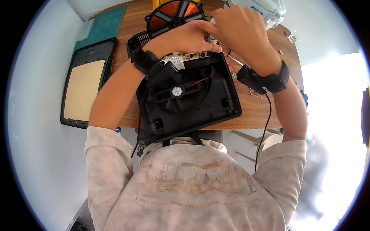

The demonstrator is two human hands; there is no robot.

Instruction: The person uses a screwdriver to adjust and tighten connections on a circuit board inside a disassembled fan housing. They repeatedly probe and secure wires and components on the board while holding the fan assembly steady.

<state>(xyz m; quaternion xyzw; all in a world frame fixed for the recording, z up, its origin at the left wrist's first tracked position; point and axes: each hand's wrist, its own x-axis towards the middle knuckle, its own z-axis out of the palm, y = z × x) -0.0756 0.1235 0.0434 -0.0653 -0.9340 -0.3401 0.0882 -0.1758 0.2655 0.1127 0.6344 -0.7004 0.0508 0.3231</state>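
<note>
An opened induction cooker base in black plastic lies at the table's front edge. Its fan sits in the near half, a red wire running from it. Behind the fan is a tan circuit board with a silver heat sink. A copper coil on a black frame rests at the far end. My left hand is closed over the board's far right, beside a small whitish part. Against it, my right hand is closed, knuckles up, its fingertips hidden. What either hand grips is unclear.
At left lies a black cover panel with a tan sheet, beside a green cutting mat. A clear-lidded box stands at the far right. Small screws lie right of the base. Black wrist devices trail cables.
</note>
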